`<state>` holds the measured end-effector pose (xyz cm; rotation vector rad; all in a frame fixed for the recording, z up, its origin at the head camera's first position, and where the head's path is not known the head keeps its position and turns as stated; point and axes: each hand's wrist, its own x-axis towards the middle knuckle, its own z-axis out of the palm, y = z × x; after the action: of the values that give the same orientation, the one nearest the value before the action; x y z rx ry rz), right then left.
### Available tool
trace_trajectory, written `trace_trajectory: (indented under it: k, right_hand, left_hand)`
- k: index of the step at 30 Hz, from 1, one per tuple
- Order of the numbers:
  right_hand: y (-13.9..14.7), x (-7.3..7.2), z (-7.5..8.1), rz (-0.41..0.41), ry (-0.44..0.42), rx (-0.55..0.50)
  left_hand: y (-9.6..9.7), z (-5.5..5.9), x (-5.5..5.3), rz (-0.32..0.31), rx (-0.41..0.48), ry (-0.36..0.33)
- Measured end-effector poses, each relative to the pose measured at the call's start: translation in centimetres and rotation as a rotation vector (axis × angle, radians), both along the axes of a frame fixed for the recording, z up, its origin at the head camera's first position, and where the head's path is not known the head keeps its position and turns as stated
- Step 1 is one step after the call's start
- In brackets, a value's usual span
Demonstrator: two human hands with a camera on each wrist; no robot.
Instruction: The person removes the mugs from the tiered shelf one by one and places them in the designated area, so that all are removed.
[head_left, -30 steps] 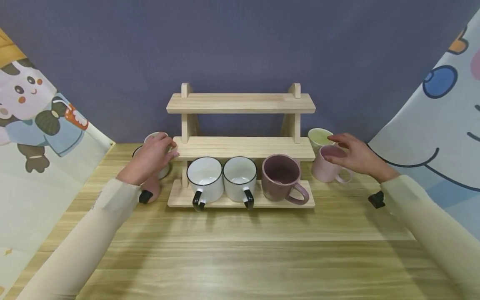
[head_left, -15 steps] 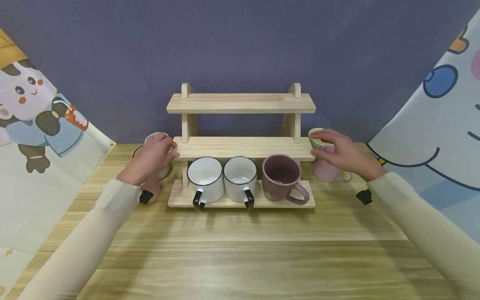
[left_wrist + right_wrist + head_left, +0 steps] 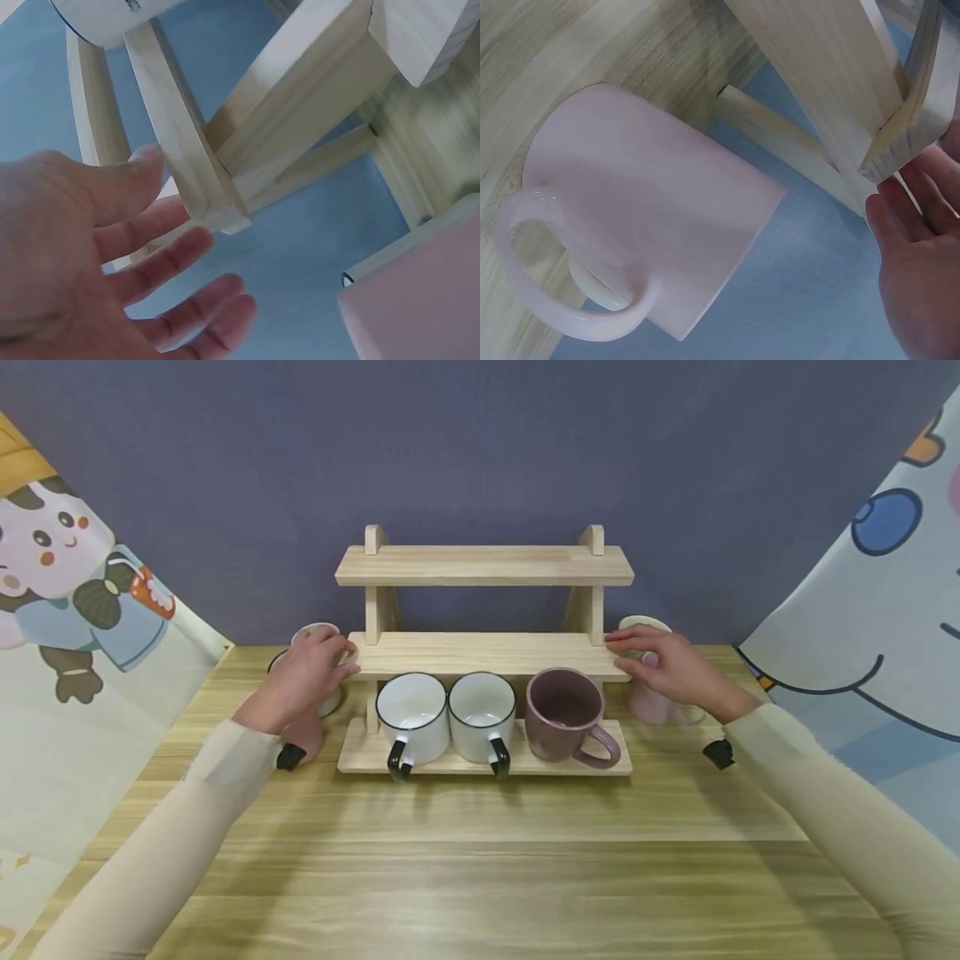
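So both hands had hold of the wooden rack (image 3: 483,652): the left hand (image 3: 302,672) pinched one end of its middle shelf (image 3: 480,654), the right hand (image 3: 670,672) gripped the other. Rack stood on the table (image 3: 480,877), two white mugs (image 3: 422,739) and a purple mug (image 3: 553,737) on its bottom shelf (image 3: 519,764), pink mug (image 3: 645,202) just off the right side.

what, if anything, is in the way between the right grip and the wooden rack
Nothing visible: the right grip is at the right end of the middle shelf of the wooden rack. The pink mug stands beside the rack, not between the two.
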<state>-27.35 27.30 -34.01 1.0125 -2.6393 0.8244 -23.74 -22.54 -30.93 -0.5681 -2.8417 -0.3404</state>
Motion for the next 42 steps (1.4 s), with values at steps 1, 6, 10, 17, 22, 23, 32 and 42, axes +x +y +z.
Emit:
trace_trajectory:
  k: [1, 6, 10, 17, 22, 23, 32, 42]
  right_hand:
    - [-0.1, 0.0, 0.0, 0.000, -0.002, 0.000]
    - [-0.1, 0.0, 0.0, -0.007, -0.009, 0.000]
    - [-0.1, 0.1, 0.0, -0.016, -0.018, 0.000]
    - [-0.2, 0.2, 0.2, -0.039, -0.053, 0.010]
    - [-0.2, 0.3, 0.2, -0.047, -0.068, 0.007]
    - [-0.2, 0.3, 0.2, -0.046, -0.068, 0.004]
    - [-0.1, 0.3, 0.2, -0.040, -0.048, -0.003]
    - [-0.1, 0.5, 0.1, -0.044, -0.046, -0.004]
  left_hand:
    - [0.1, 0.1, 0.2, -0.012, 0.004, 0.010]
    - [1.2, 0.8, 1.8, -0.135, 0.049, 0.041]
    - [2.8, 1.3, 3.7, -0.161, 0.078, -0.057]
    - [5.3, 1.1, 4.8, -0.118, -0.011, -0.188]
    - [6.2, 1.0, 4.8, -0.107, -0.026, -0.204]
    - [6.3, 0.9, 4.8, -0.109, -0.024, -0.206]
    - [6.7, 0.7, 4.7, -0.105, 0.000, -0.182]
    - [7.1, 0.5, 4.6, -0.107, 0.037, -0.145]
